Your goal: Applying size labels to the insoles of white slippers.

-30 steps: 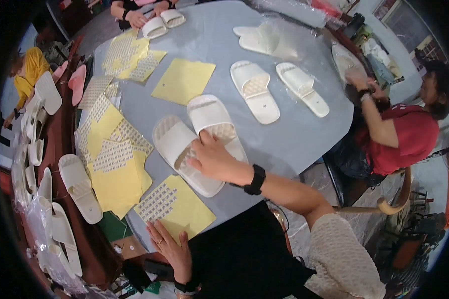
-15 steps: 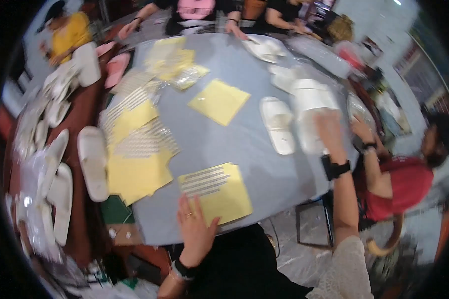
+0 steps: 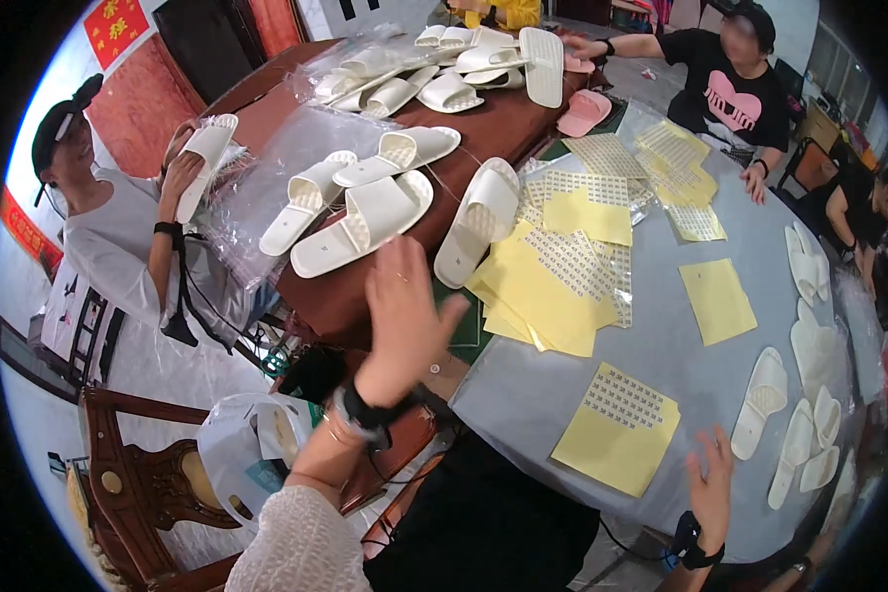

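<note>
My left hand [image 3: 405,311] reaches over the brown-covered table with its fingers stretched out and holds nothing. Its fingertips meet the near edge of a white slipper [image 3: 370,222] in the picture; whether they touch it I cannot tell. More white slippers lie around it: one to its right [image 3: 479,222], others behind [image 3: 400,156] and to the left [image 3: 309,202]. My right hand [image 3: 710,483] is above the grey table with fingers apart and nothing in it. A yellow sheet with rows of small printed stickers [image 3: 617,429] lies to its left.
Yellow sticker sheets [image 3: 553,286] overlap in a pile on the grey table [image 3: 523,395]. Several white slippers [image 3: 760,400] stand along its right side. A person at left holds a slipper [image 3: 205,168]. A wooden chair [image 3: 133,474] with a white bag [image 3: 247,444] stands at lower left.
The view has swung to the left. My left hand has gone from the yellow sheet to the slippers on the brown table. My right hand has come away from the white slippers, empty.
</note>
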Demonstrator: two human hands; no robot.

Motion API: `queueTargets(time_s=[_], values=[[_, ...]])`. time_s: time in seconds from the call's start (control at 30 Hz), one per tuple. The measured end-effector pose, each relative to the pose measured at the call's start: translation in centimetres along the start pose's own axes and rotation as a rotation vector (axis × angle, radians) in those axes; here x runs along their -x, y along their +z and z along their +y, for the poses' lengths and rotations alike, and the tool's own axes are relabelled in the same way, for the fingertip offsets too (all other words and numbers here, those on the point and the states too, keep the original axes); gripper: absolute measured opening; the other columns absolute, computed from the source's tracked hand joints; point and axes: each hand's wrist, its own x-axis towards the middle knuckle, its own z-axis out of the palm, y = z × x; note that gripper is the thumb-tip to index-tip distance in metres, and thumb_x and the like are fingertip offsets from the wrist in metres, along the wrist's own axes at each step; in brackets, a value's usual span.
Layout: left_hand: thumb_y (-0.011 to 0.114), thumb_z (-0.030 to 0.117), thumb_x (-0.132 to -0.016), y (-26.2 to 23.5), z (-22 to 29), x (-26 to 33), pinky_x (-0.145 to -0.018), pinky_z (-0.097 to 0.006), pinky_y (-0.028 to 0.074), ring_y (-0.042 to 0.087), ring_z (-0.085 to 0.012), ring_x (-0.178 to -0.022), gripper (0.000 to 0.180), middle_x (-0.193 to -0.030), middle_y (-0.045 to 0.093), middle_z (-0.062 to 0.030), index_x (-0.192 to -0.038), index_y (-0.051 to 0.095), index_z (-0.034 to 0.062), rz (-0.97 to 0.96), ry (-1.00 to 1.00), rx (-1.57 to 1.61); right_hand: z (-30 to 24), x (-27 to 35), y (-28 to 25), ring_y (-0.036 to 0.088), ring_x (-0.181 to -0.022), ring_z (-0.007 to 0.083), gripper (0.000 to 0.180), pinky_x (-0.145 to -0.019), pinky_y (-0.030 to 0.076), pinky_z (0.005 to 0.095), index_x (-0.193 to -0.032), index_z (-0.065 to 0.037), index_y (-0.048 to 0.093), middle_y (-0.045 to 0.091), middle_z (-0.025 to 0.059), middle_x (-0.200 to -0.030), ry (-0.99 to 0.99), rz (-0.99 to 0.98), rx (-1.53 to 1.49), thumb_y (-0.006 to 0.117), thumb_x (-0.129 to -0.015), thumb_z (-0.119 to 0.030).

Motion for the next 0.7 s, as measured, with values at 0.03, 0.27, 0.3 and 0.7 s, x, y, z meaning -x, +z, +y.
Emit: queueTargets(time_s=[0.03,0.27,0.3,0.7], values=[[0.069,0.036,-0.075,-0.2,-2.0,-1.9,-0.101,-0.053,0.027,0.025,-0.0431,-0.131,0.083,-0.141,0.026,-0.0286,-0.135,0.029,-0.0057,0.024,-0.061,-0.030,-0.4,0.2,-0.1,0.028,-0.132,0.0342,0.037,-0.106,0.024,0.0421,-0.122,-0.006,0.052,0.033,0.0178,-0.142,-0.018,-0.012,0.026,0.054,-0.090,-0.023],[0.061,0.055,-0.076,1.4,-8.9,-17.9,-0.091,-0.045,0.042,0.050,-0.0402,-0.112,0.074,-0.122,0.050,-0.0287,-0.119,0.051,-0.0053,-0.398,-0.128,-0.067,-3.3,0.5,1.3,0.029,-0.129,0.0363,0.038,-0.107,0.020,0.0448,-0.122,-0.007,0.051,0.032,0.0196,-0.141,-0.174,-0.111,0.048,0.057,-0.086,-0.021],[0.060,0.063,-0.073,2.4,-8.8,-19.7,-0.091,-0.042,0.043,0.052,-0.0405,-0.110,0.080,-0.117,0.053,-0.0302,-0.114,0.055,-0.0050,-0.642,-0.190,-0.142,-3.7,0.7,1.9,0.029,-0.129,0.0376,0.040,-0.106,0.020,0.0468,-0.122,-0.007,0.051,0.031,0.0219,-0.140,-0.229,-0.111,0.102,0.059,-0.085,-0.021],[0.072,0.047,-0.068,14.2,-12.4,-22.6,-0.078,-0.043,0.047,0.062,-0.0357,-0.091,0.060,-0.095,0.065,-0.0238,-0.096,0.061,-0.0059,-0.229,-0.189,0.221,-2.5,3.0,4.9,0.031,-0.124,0.0442,0.048,-0.101,0.025,0.0529,-0.121,-0.004,0.050,0.027,0.0278,-0.137,-0.347,-0.050,0.000,0.065,-0.080,-0.022]])
